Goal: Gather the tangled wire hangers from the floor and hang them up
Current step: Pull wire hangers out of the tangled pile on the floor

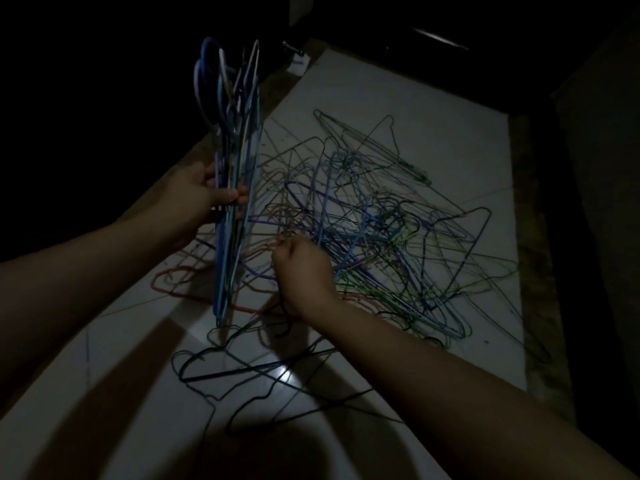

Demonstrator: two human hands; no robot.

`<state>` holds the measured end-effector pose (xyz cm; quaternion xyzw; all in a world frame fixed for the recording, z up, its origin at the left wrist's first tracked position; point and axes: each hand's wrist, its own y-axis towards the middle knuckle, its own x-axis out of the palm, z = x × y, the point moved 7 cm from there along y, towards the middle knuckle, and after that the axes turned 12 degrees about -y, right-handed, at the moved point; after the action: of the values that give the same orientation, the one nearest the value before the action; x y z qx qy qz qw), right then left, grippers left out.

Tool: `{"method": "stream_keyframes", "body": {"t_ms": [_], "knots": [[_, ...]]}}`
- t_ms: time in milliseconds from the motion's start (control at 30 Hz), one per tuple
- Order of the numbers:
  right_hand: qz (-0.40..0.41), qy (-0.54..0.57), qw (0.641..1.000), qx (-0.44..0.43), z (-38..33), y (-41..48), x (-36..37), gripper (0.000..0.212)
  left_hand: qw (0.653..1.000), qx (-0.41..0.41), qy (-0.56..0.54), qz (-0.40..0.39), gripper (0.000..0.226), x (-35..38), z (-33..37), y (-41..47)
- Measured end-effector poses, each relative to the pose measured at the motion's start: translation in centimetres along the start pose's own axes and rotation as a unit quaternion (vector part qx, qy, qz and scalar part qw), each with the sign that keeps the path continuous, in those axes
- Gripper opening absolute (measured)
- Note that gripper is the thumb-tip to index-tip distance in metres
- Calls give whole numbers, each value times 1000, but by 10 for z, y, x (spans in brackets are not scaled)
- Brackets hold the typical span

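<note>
A dim room. My left hand (204, 197) grips a bundle of wire hangers (235, 140), mostly blue and white, held upright with their hooks pointing up. A large tangled pile of coloured wire hangers (381, 230) lies on the white tiled floor (398, 98). My right hand (303, 271) is down at the near left edge of that pile, fingers closed around thin wires there. Several dark hangers (242, 372) lie loose on the floor closer to me, below my right forearm. A red hanger (180, 292) lies under the held bundle.
Dark furniture or walls border the tiled strip on the left, far side and right. A small pale object (298, 65) sits at the far end of the floor. A bright reflection (285, 377) shows on the tiles near me.
</note>
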<state>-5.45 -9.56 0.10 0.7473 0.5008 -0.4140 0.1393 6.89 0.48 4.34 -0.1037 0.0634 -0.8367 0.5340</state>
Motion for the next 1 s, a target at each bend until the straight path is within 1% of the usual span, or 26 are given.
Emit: {"method": "stream_keyframes", "body": {"t_ms": [67,167,267,300,367,433,500,533,633,767,833,867,900,933,967,1000], "knots": [[-37,-52,998,-8,11,-9,8,29,1000,-1,7,-5,36,8,0,-2],[-48,-55,997,3,30,-9,15,20,1000,4,23,-20,36,22,1,-5],[-84,-112,990,-23,32,-12,27,14,999,11,31,-29,29,30,0,-9],[-84,-113,990,-23,33,-13,30,13,999,13,35,-32,28,32,0,-11],[-73,-74,994,-10,38,-13,32,14,998,15,40,-37,25,33,0,-13],[-55,-21,998,22,47,-12,34,14,998,13,39,-37,24,32,-1,-15],[-29,7,999,38,55,-11,36,14,998,11,40,-37,22,31,-2,-16],[-15,12,999,48,60,-11,37,20,998,11,41,-39,23,31,-3,-16],[7,45,993,109,75,-12,39,60,998,8,43,-43,29,30,-5,-16],[23,95,982,163,84,-14,36,84,999,0,33,-43,28,30,-7,-15],[18,154,964,215,91,-13,40,91,999,1,32,-42,27,30,-7,-15],[11,208,946,247,93,-12,43,82,999,3,36,-41,25,30,-7,-15],[6,286,918,273,98,-7,47,59,998,4,41,-41,22,30,-7,-15],[-2,366,877,311,98,-7,49,32,998,4,44,-41,22,30,-7,-15],[5,403,851,337,105,-6,49,21,998,4,45,-42,22,29,-8,-14],[-4,429,824,371,108,-9,47,24,998,4,45,-41,23,28,-8,-14]]}}
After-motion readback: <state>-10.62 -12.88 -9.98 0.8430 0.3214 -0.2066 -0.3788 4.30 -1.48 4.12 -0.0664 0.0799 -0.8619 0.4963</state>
